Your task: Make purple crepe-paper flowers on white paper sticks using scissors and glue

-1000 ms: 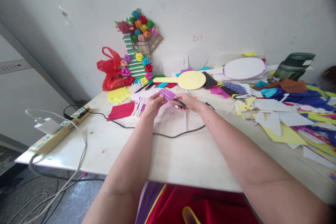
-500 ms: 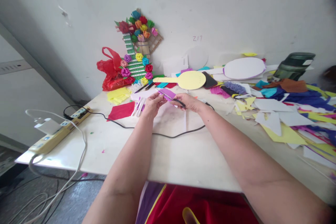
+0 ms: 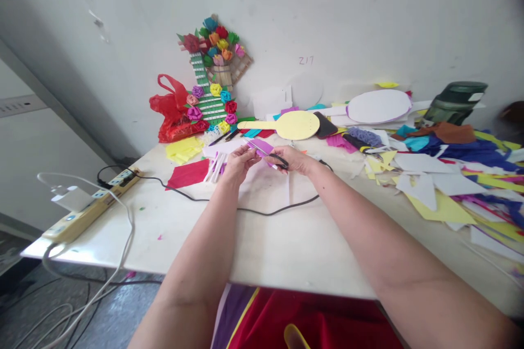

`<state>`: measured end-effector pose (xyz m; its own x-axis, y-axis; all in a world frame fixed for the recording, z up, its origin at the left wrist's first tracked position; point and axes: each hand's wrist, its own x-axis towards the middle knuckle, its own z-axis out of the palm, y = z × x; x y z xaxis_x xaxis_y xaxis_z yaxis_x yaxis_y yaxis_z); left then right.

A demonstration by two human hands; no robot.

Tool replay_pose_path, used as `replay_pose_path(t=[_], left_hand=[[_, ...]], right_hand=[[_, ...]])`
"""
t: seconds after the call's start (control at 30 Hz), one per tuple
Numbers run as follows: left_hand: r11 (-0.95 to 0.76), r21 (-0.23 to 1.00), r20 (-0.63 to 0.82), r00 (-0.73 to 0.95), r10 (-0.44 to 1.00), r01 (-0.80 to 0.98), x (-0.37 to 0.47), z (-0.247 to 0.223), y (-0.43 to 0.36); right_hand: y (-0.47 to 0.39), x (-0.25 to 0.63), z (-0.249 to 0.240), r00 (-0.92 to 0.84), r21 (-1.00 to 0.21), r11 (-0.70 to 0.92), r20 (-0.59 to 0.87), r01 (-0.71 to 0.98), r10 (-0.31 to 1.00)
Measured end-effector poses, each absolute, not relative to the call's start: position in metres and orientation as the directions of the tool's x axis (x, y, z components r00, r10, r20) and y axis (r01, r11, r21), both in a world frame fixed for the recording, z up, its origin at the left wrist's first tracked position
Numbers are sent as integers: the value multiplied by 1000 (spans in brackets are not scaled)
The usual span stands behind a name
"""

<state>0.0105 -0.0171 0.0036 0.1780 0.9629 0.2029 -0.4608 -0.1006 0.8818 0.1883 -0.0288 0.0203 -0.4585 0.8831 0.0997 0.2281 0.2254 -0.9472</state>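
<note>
Pinched between the fingers of my left hand [image 3: 241,162] is a purple piece of paper [image 3: 262,145]. My right hand [image 3: 292,160] holds black-handled scissors [image 3: 279,161], whose blades lie along the purple paper. Both hands are raised over the middle of the table, close together. Just left of my left hand lie several white and purple rolled strips [image 3: 215,167], with a red sheet [image 3: 188,174] beyond them. A yellow paddle-shaped piece [image 3: 297,125] lies behind the hands.
A black cable [image 3: 262,212] crosses the table [image 3: 282,251] in front. Paper scraps [image 3: 446,204] and a dark green bottle [image 3: 456,102] are at right. Flower crafts [image 3: 213,101] and a red bag [image 3: 174,109] stand at back left, a power strip [image 3: 92,210] at left.
The whole view has shifted slightly. The scissors' handle loops look a little wider apart; both hands keep nearly the same place.
</note>
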Motion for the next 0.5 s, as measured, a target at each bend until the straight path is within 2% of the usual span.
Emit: replay_pose_path(t=[0.5], left_hand=[[-93,885,197,185,963,-457,12,5,-19]], right_hand=[[-30,188,20,-466,-951,246,136,185,874]])
